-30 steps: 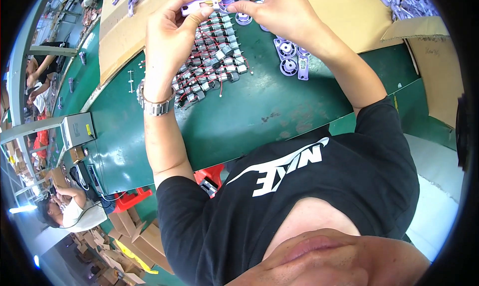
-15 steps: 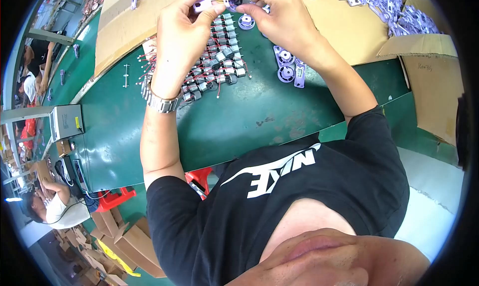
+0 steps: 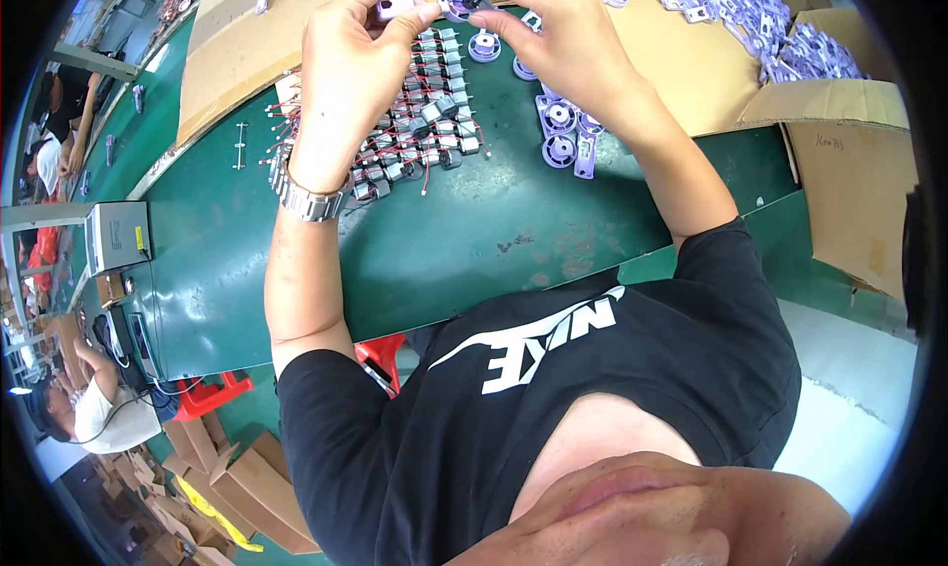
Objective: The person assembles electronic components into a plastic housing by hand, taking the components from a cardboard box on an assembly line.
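Held up at the far edge of view is a long purple plastic housing [image 3: 399,5] with a round end. My left hand [image 3: 354,67] pinches its left part between thumb and fingers. At the round end, my right hand [image 3: 563,38] has thumb and forefinger closed on a small dark part [image 3: 476,2], whose kind I cannot make out. Below and between my hands lie rows of small silver motors [image 3: 430,121] with red leads, partly hidden by my left hand. More purple housings [image 3: 559,136] rest on the green table under my right wrist.
A large heap of purple housings [image 3: 736,13] lies on cardboard [image 3: 671,67] at the far right. An open carton [image 3: 854,201] stands right of the table [image 3: 444,250]. A grey box-shaped device [image 3: 120,236] sits at the left. Other people are at the left.
Both hands stay together around the purple housing, with only slight finger shifts. The dark part now sits a little further right against the round end. The whole view has shifted slightly.
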Tool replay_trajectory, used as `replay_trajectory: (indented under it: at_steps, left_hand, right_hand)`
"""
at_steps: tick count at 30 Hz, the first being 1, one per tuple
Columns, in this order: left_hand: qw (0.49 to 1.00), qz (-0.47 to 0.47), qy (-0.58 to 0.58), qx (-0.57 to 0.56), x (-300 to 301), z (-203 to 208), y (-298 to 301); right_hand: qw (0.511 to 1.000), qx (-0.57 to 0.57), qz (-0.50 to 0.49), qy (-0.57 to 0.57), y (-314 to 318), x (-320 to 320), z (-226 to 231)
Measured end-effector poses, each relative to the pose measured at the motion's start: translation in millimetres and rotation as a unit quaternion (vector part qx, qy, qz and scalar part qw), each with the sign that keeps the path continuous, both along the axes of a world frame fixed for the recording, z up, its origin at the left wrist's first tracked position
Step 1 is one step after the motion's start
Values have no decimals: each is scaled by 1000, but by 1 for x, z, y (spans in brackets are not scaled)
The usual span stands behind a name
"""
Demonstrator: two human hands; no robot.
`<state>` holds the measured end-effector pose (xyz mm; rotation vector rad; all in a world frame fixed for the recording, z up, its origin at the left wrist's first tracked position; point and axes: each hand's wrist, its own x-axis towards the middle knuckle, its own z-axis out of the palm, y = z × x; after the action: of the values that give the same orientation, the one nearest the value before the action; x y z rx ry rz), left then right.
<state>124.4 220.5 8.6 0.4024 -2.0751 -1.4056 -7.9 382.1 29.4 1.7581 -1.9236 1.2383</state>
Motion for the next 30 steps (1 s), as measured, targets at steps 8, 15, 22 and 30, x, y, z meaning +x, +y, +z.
replay_trajectory:
  at_steps: [8,15,22,30]
  left_hand:
    - [995,44,-54,-69,0,7,18]
    - [999,19,-22,-27,0,10,16]
    - [996,-30,32,75,2,-1,-4]
    - [997,-38,71,10,3,7,8]
  right_hand:
    - [998,38,-15,-46,0,3,-2]
    - [974,-189,90,87,-17,-25,-33]
    - [995,-41,35,-83,-12,-13,-13]
    - [844,185,195,-464,-2,-28,11]
